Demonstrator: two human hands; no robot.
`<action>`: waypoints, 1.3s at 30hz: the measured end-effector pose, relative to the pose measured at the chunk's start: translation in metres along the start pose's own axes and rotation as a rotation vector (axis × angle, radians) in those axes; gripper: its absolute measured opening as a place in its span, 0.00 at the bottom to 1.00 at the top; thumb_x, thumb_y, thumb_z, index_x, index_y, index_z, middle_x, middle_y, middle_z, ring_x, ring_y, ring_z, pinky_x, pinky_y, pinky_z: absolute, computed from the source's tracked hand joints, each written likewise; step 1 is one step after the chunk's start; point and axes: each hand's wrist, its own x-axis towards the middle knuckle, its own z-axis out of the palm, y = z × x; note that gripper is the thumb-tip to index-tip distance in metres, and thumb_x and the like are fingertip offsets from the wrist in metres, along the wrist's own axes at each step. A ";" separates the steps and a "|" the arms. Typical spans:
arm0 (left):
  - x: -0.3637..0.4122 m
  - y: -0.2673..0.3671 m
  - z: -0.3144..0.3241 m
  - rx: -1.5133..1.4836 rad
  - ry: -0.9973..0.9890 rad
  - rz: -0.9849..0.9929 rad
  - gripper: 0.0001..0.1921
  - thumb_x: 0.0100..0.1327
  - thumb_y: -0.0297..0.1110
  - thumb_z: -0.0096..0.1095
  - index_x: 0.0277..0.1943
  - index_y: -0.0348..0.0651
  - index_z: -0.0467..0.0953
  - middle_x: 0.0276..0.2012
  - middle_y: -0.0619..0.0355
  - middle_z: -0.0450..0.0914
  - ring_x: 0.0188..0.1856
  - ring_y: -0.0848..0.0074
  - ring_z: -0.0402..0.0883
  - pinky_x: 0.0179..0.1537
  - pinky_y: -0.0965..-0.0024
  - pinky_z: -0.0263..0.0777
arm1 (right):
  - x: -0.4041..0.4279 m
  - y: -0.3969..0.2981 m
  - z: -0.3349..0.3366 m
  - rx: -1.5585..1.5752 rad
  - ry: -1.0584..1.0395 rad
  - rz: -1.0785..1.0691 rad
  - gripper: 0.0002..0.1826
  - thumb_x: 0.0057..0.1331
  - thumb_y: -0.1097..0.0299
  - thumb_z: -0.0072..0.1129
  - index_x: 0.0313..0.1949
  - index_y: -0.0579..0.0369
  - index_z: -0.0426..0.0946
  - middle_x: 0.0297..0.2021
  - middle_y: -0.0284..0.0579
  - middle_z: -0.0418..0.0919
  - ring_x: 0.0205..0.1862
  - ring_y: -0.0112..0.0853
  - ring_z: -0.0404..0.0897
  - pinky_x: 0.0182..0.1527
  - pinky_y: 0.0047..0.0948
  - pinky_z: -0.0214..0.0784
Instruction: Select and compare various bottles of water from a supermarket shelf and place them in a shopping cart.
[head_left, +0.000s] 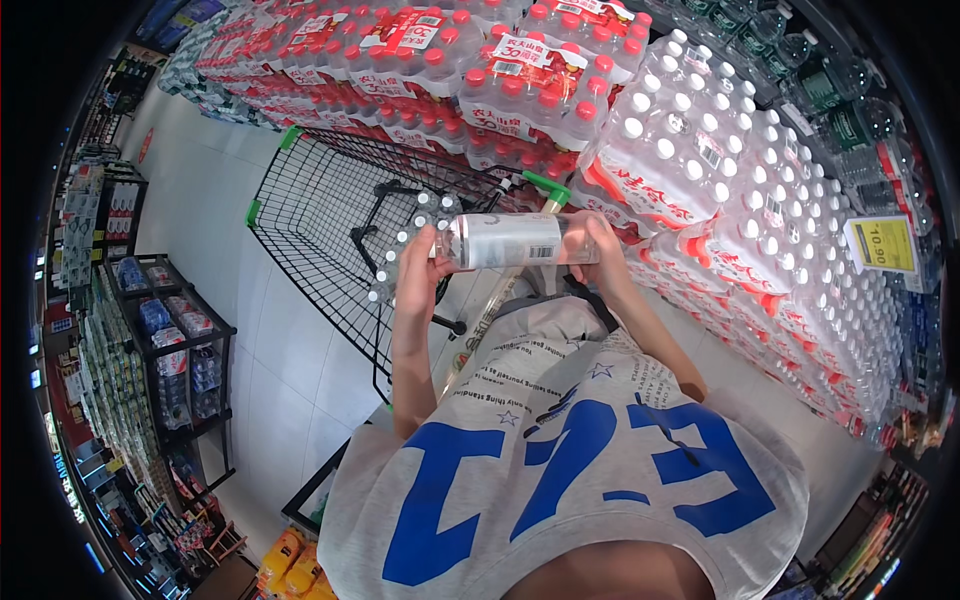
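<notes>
A large clear plastic bottle (510, 240) with a pale label and a barcode lies level between my hands, in front of my body. My left hand (421, 259) grips its left end, and my right hand (600, 251) is closed around its right end. Just beyond the bottle stands a black wire shopping cart (322, 247) with green corner pieces and a green-ended handle (551, 187). Several small bottles with white caps (390, 266) sit at the cart's near end, partly hidden behind my left hand and the held bottle.
Stacked shrink-wrapped packs of red-capped bottles (420, 45) line the cart's far side. White-capped packs (675, 135) rise to my right, beside a yellow price tag (885, 244). A black display rack (217, 330) stands left on the tiled floor (277, 390). Yellow containers (289, 562) sit at lower left.
</notes>
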 end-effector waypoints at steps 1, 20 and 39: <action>0.001 0.000 0.004 0.013 0.003 0.016 0.22 0.73 0.44 0.38 0.48 0.29 0.71 0.37 0.51 0.80 0.35 0.73 0.82 0.37 0.69 0.79 | -0.008 -0.009 0.002 0.022 -0.031 -0.079 0.21 0.68 0.51 0.45 0.47 0.57 0.65 0.31 0.42 0.76 0.19 0.26 0.72 0.20 0.21 0.62; 0.022 0.033 0.019 0.331 0.037 0.046 0.13 0.70 0.40 0.47 0.34 0.41 0.68 0.19 0.67 0.67 0.16 0.89 0.64 0.16 0.82 0.54 | -0.059 -0.023 -0.004 -1.199 -0.147 -1.342 0.15 0.45 0.75 0.66 0.31 0.42 0.75 0.51 0.32 0.72 0.57 0.51 0.68 0.50 0.48 0.69; 0.001 0.008 -0.002 0.144 0.021 0.500 0.19 0.55 0.47 0.52 0.26 0.37 0.62 0.24 0.52 0.70 0.25 0.77 0.68 0.27 0.75 0.65 | -0.060 0.012 0.006 -1.163 -0.100 -1.777 0.24 0.44 0.85 0.55 0.36 0.36 0.71 0.46 0.22 0.70 0.51 0.45 0.72 0.53 0.46 0.70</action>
